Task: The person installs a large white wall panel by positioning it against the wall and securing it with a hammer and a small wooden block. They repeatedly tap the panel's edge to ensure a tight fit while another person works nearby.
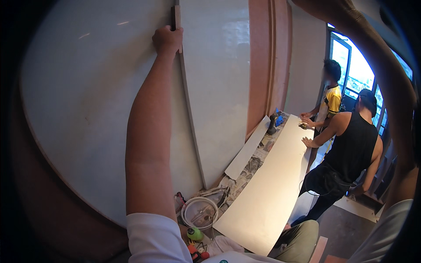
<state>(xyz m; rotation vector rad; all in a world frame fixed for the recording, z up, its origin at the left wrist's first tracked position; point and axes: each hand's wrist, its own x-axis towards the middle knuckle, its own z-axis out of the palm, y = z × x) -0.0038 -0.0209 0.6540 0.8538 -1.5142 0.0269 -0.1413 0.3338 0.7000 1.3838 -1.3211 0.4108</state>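
Note:
My left arm reaches up, and my left hand (167, 40) is closed around a short wooden strip (177, 16) at the edge of a tall pale panel (215, 79). To the left of that edge spreads another large, glossy white panel (87, 109). My right arm arches up along the right side, and my right hand (326, 8) lies at the top edge of the picture, where its fingers are cut off from sight.
A long white board (263, 188) stretches away below, with two people (351, 144) working at its far end. Under the panels lie a coiled white hose (199, 213), a green bottle (195, 234), a red tool (198, 253) and a narrow white board (247, 149). Windows (357, 65) stand beyond.

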